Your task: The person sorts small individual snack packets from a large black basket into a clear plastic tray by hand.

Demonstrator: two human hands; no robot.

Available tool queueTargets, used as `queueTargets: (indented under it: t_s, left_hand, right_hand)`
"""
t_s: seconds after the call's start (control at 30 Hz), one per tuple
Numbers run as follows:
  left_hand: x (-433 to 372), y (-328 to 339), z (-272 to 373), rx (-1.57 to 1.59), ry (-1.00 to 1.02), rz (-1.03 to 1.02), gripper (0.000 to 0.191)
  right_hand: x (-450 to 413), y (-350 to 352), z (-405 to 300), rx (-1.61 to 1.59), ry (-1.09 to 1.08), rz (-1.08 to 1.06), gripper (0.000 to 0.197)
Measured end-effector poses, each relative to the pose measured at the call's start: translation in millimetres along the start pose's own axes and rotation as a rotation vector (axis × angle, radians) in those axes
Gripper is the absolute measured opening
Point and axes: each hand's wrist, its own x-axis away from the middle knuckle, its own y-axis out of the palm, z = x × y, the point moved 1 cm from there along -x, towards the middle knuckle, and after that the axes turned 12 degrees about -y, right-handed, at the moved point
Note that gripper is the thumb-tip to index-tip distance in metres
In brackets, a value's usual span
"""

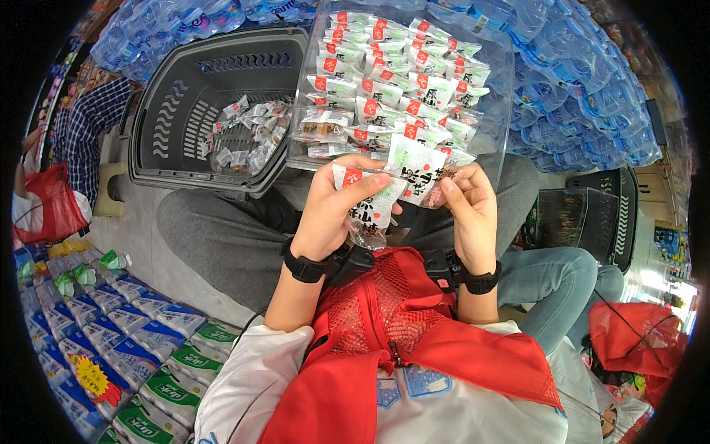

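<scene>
My left hand (pixel 327 213) pinches a small printed snack packet (pixel 366 208) with a red corner label and a clear lower end. In my right hand (pixel 474 213) is a second packet (pixel 413 166), held slanted close beside the first. Just beyond both hands a clear plastic bin (pixel 499 111) holds stacked rows of similar packets (pixel 383 83). To its left stands a dark grey plastic shopping basket (pixel 161 105) with a loose scatter of small packets (pixel 249 133) on its bottom.
Shrink-wrapped water bottles (pixel 577 83) are piled behind and to the right. Another dark basket (pixel 624 216) stands at right. Wrapped packs (pixel 133 327) cover the lower left. People in a checked garment (pixel 97 127) and jeans (pixel 549 283) sit close by on either side.
</scene>
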Motion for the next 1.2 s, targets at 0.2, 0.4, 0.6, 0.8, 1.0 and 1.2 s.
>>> queueTargets:
  t_s: [0.2,0.4,0.6,0.8,1.0,1.2]
  left_hand:
    - [8,-1,10,-0.366,0.059,0.065,0.013]
    - [12,-1,10,-0.917,0.191,0.052,0.016]
    - [7,6,2,-0.876,0.206,0.015,0.021]
    - [12,7,13,-0.579,0.266,0.065,0.026]
    - [11,-3,13,-0.471,0.269,0.113,0.018]
    - [9,-2,10,-0.498,0.266,0.113,0.015]
  right_hand:
    - [-5,11,-10,0.265,-0.167,-0.060,0.040]
    - [-7,13,-29,0.754,-0.307,-0.439,0.023]
    - [-9,5,-28,0.838,-0.308,-0.420,0.011]
    - [-8,-23,-40,-0.023,-0.178,0.222,0.018]
    - [-12,-41,-31,0.320,-0.244,0.096,0.008]
    - [-9,-40,-63,0.216,-0.638,0.551,0.012]
